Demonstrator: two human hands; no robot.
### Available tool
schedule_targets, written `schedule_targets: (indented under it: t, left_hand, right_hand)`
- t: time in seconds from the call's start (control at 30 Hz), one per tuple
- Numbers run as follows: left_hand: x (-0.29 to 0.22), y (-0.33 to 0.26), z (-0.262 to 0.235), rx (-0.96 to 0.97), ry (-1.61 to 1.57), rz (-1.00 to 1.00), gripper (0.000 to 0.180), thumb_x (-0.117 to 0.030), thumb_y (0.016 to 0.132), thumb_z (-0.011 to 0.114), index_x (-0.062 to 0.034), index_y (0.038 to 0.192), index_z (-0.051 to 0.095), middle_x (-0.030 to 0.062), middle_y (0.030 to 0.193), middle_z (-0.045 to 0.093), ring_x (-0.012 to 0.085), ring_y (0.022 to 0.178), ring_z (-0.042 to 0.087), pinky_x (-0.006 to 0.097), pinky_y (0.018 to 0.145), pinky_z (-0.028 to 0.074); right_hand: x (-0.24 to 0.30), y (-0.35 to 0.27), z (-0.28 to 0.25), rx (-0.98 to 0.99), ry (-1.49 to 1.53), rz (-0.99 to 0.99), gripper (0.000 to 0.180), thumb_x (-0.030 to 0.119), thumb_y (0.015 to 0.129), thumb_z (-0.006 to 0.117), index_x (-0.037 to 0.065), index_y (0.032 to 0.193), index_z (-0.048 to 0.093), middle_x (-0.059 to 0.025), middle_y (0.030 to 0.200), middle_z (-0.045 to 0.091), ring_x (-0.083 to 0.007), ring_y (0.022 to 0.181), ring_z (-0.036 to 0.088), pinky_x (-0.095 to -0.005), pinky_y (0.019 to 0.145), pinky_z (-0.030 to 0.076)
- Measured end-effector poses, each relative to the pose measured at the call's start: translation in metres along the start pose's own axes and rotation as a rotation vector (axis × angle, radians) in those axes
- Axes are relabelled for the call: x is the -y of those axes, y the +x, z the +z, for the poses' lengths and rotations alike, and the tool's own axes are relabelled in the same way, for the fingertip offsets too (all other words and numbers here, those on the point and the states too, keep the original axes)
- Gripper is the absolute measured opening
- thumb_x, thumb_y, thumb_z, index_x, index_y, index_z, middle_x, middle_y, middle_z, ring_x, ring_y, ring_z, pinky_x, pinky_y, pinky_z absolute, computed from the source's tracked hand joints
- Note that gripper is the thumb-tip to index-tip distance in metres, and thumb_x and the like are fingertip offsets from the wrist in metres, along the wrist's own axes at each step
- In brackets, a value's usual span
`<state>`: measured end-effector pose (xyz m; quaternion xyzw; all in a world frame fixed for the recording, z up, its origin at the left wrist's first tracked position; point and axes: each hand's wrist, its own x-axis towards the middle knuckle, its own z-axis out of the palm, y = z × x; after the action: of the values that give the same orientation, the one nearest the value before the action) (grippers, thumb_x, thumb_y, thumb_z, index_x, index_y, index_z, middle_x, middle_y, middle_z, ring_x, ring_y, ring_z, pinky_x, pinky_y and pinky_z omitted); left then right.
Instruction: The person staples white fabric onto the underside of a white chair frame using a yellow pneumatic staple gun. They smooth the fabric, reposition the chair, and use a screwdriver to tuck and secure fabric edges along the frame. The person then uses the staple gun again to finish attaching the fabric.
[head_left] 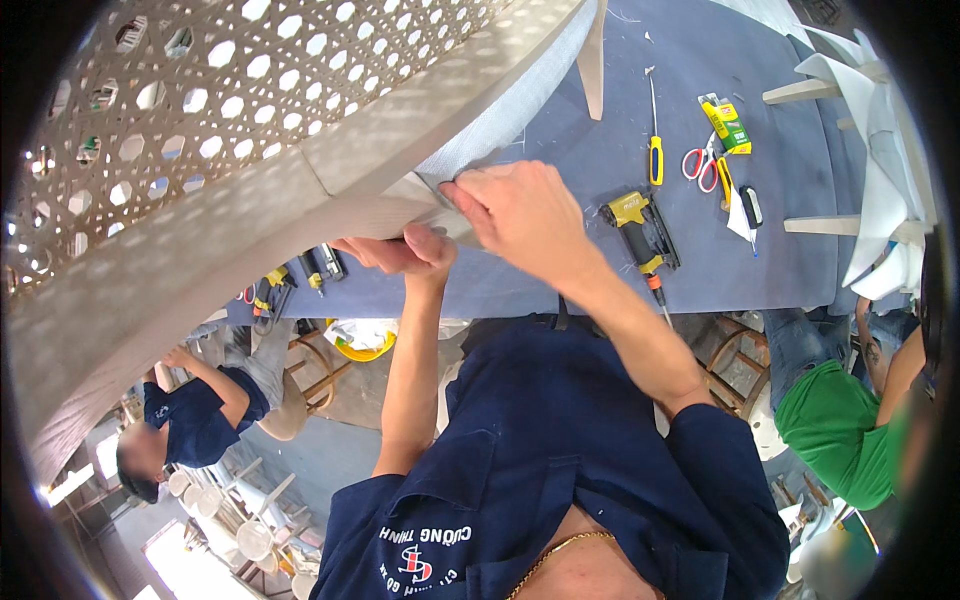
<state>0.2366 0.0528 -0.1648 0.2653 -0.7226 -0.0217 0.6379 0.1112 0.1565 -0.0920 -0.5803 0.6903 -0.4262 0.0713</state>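
Note:
A chair with a woven cane panel (230,90) and a pale wooden frame (240,215) fills the upper left. Whitish-grey fabric (500,110) runs along the inner side of the frame. Under the rail, my left hand (395,250) curls around the chair's edge, thumb toward me. My right hand (520,210) is closed just above and right of it, its fingers pinched against the corner where rail and fabric meet. A thin dark grey edge shows at those fingertips; whether it is fabric or a tool is unclear.
On the blue-grey table (570,270) lie a staple gun (640,230), screwdriver (655,160), red-handled scissors (705,165), a yellow-green box (728,122) and a cutter (752,205). Another fabric-covered chair (870,170) stands right. Two people, in navy (215,410) and green (840,430), work nearby.

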Motion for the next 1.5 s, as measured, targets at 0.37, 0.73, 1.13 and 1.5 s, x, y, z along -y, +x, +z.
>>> schedule_targets:
  t: [0.37, 0.73, 1.13, 1.5]
  left_hand:
    - [0.002, -0.004, 0.010, -0.078, -0.007, 0.007, 0.066, -0.044, 0.094, 0.047, 0.0088, 0.134, 0.049, 0.0298, 0.130, 0.053, 0.0486, 0.117, 0.046, 0.060, 0.095, 0.035]
    - [0.041, 0.066, -0.078, 0.671, 0.094, -0.087, 0.044, -0.022, 0.096, 0.050, 0.0082, 0.126, 0.061, 0.0251, 0.128, 0.064, 0.0412, 0.115, 0.059, 0.053, 0.100, 0.043]
    - [0.025, 0.183, 0.118, 1.278, -0.310, 0.848, 0.033, -0.021, 0.096, 0.058, -0.0034, 0.121, 0.066, 0.0185, 0.131, 0.065, 0.0430, 0.125, 0.054, 0.056, 0.107, 0.039]
    - [-0.026, 0.173, 0.208, 1.234, -0.520, 1.138, 0.024, -0.024, 0.095, 0.064, -0.0145, 0.117, 0.071, 0.0126, 0.135, 0.065, 0.0465, 0.138, 0.046, 0.061, 0.114, 0.034]
  right_hand:
    - [-0.007, -0.005, 0.000, 0.052, 0.115, -0.056, 0.024, 0.015, 0.093, 0.067, 0.003, 0.075, 0.060, -0.0151, 0.067, 0.062, -0.0396, 0.061, 0.060, -0.0486, 0.054, 0.044]
    - [0.006, -0.033, -0.006, 0.029, 0.316, 0.174, 0.012, 0.009, 0.092, 0.060, -0.002, 0.091, 0.064, -0.0197, 0.078, 0.067, -0.0445, 0.074, 0.065, -0.0518, 0.064, 0.049]
    - [-0.001, -0.047, -0.005, -0.224, 0.187, 0.375, 0.017, 0.022, 0.094, 0.067, 0.007, 0.097, 0.074, -0.0112, 0.076, 0.068, -0.0368, 0.069, 0.067, -0.0468, 0.059, 0.051]
    - [0.017, -0.043, 0.011, -0.132, 0.038, 0.334, 0.021, 0.027, 0.089, 0.072, 0.008, 0.082, 0.071, -0.0078, 0.066, 0.066, -0.0302, 0.062, 0.069, -0.0416, 0.052, 0.053]
